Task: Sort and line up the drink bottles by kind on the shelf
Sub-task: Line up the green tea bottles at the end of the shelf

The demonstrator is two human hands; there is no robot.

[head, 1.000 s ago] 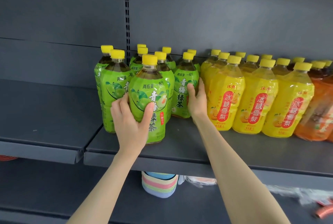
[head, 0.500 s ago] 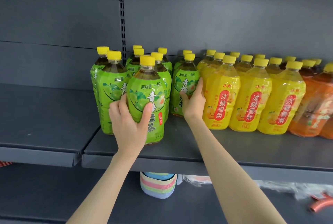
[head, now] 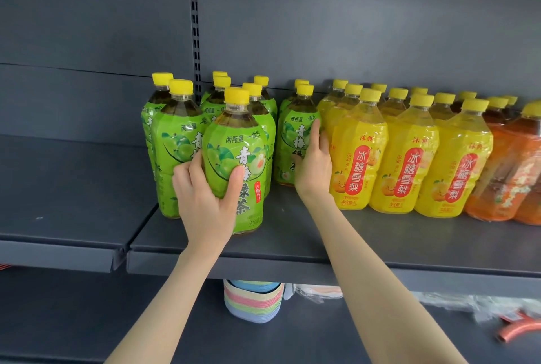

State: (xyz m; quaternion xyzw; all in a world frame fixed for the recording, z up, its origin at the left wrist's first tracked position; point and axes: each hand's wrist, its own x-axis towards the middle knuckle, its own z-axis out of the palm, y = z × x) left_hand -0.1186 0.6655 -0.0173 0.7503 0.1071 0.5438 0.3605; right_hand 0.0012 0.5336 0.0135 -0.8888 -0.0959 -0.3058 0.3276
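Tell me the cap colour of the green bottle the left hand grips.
Yellow cap on the green bottle in the left hand; head view.

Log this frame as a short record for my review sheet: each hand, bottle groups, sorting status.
left hand: grips the front green bottle, thumb on its label
right hand: fingers straight against the right side of the second green bottle, beside the yellow bottles
groups, left to right: green, yellow, then orange bottles
shelf: all bottles upright on it
status: green group bunched, not yet in straight rows
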